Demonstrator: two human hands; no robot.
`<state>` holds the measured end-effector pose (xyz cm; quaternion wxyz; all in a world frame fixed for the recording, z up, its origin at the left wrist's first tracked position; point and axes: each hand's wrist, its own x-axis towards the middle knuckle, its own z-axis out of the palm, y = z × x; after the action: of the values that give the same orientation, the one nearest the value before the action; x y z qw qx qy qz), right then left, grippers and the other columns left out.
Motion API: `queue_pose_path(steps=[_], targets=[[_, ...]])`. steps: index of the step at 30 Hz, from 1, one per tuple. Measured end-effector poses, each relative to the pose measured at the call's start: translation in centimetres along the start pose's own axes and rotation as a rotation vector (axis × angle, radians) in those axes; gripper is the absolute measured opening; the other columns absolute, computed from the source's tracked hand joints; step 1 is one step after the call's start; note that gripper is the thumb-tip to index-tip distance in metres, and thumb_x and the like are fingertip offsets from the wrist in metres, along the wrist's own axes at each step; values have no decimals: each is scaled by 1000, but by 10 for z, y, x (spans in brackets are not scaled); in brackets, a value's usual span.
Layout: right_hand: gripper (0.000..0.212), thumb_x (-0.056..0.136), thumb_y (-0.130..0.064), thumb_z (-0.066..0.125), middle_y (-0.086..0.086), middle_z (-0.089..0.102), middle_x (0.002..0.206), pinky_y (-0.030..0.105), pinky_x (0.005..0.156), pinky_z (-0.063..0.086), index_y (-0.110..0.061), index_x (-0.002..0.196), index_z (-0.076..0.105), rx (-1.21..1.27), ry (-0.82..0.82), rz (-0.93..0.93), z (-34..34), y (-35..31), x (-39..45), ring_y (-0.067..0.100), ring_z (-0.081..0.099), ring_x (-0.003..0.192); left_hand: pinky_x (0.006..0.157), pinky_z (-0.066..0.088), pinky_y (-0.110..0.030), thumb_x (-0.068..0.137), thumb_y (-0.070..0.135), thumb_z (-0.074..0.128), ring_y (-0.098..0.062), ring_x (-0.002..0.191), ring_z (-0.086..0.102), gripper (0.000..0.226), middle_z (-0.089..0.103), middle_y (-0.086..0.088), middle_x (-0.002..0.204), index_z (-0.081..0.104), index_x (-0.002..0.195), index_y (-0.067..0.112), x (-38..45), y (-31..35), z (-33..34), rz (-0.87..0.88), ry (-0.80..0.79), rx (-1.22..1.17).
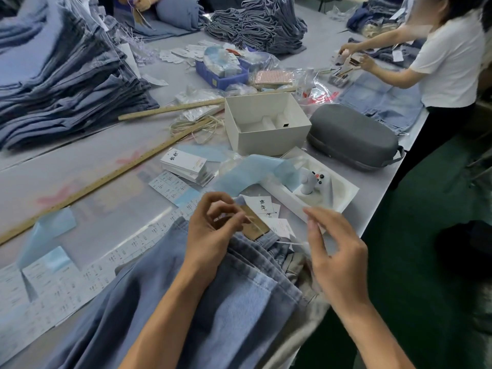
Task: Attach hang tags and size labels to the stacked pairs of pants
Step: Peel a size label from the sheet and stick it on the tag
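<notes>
A stack of light blue denim pants lies at the table's near edge, waistbands toward the far side. A brown waistband patch shows on the top pair, with white hang tags lying just beyond it. My left hand rests on the waistband, its fingers curled and pinching a thin pale string by the patch. My right hand hovers to the right, thumb and forefinger pinching a small clear or white piece that I cannot identify; a thin string runs between the hands. Size label sheets lie nearby.
A pack of hang tags, blue backing strips, long wooden rulers, a white open box, a grey case and a white tray holding a controller crowd the table. Tall denim stacks stand at left. Another person works at right.
</notes>
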<state>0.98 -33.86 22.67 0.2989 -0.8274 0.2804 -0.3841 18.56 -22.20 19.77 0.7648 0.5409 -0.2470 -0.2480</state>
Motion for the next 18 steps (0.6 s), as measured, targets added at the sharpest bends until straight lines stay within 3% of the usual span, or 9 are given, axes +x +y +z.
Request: queue_pose_path(steps=[1,3,5,7,10,15,18], targets=[[34,101,-26,62,-16,60,134,2,97,39,-24,134,62,-18,-102,48,-5,5,3,-8,52,126,78,60,-36,89,-4,72,-39,89,74,28,70,-12,90,56,102,15,0,1,-2,7,46,-57],[50,97,-41,63,-28,46,142,2,99,33,-41,145,48,-135,-471,208,-6,13,1,-12,42,128,78,61,-37,89,0,70,-39,91,74,28,69,-12,92,54,106,16,-1,3,-5,21,119,-159],[53,96,-46,63,-32,44,137,13,106,37,-44,146,46,-282,-604,178,-3,21,-14,-12,43,126,77,61,-35,89,-1,67,-33,85,74,29,66,-12,92,54,107,17,-1,5,-7,21,169,-258],[50,96,-43,63,-31,46,133,18,109,39,-39,144,50,-269,-495,137,-1,20,-24,-14,43,122,75,60,-33,90,-4,64,-28,80,73,29,66,-10,92,55,106,19,-2,6,-8,13,194,-308],[54,92,-46,67,-29,51,126,19,99,43,-41,143,51,-278,-454,128,-7,18,-31,-8,52,111,76,59,-32,91,-6,63,-25,78,71,28,65,-9,92,57,102,18,-1,7,-9,3,220,-310],[34,84,-8,79,-3,77,106,39,77,64,-18,116,76,-431,-283,-42,-27,22,-31,15,75,89,76,59,-30,93,-8,58,-21,77,69,27,64,-9,92,59,101,17,1,5,-14,-28,290,-427],[22,85,-16,74,2,78,93,39,69,65,-9,105,79,-463,-111,-140,-30,23,-35,17,75,79,77,58,-30,96,-10,54,-20,79,68,29,65,-8,93,60,103,18,2,3,-19,-53,310,-492]])
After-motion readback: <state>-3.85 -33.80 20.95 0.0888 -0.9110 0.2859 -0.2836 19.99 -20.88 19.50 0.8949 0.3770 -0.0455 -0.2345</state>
